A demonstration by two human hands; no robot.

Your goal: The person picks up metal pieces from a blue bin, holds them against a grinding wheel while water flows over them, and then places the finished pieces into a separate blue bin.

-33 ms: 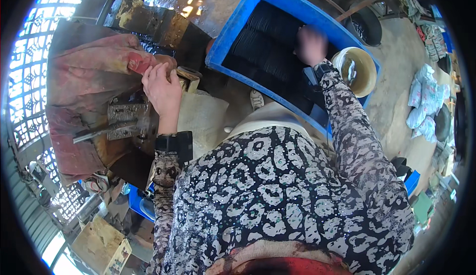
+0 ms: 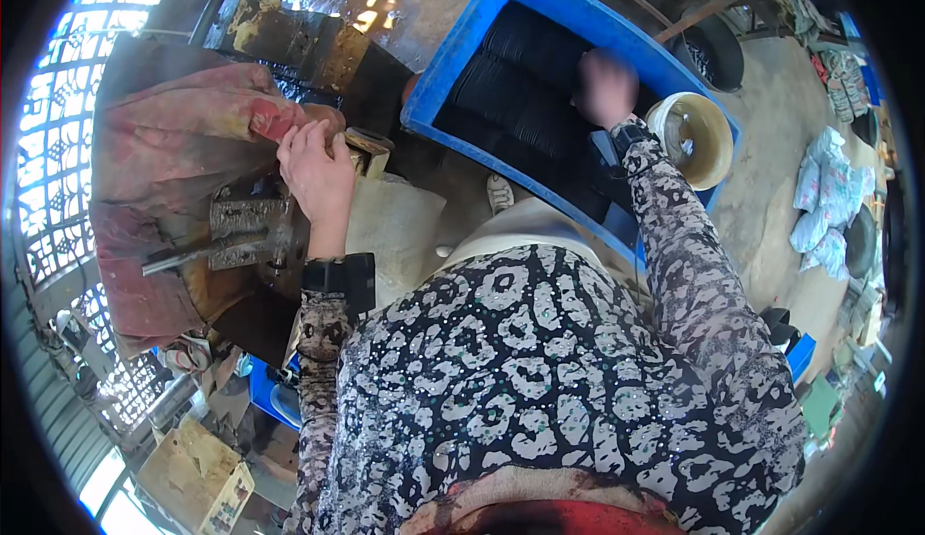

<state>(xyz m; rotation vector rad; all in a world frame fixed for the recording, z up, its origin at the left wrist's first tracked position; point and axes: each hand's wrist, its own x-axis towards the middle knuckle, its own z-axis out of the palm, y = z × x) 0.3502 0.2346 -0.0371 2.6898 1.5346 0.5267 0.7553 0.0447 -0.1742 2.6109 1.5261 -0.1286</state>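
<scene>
My left hand (image 2: 320, 183) rests at the rounded, rust-red end of a machine (image 2: 328, 120), its fingers slightly bent and apart. Nothing shows held in it, though the fingertips are partly hidden against the machine. Beside those fingers is a worn yellowish metal block (image 2: 370, 149). My right hand (image 2: 607, 90) reaches into a blue crate (image 2: 462, 24), over packed rows of thin black discs (image 2: 511, 87). That hand is smeared, and its fingers cannot be made out.
A whitish bucket (image 2: 721, 140) with something shiny inside stands at the crate's right end. Red-brown cloth (image 2: 183, 130) drapes over the machine, where a metal bar (image 2: 202, 255) sticks out. A pale sack (image 2: 400, 231) hangs near my left wrist. Bagged bundles (image 2: 819, 198) lie on the floor at right.
</scene>
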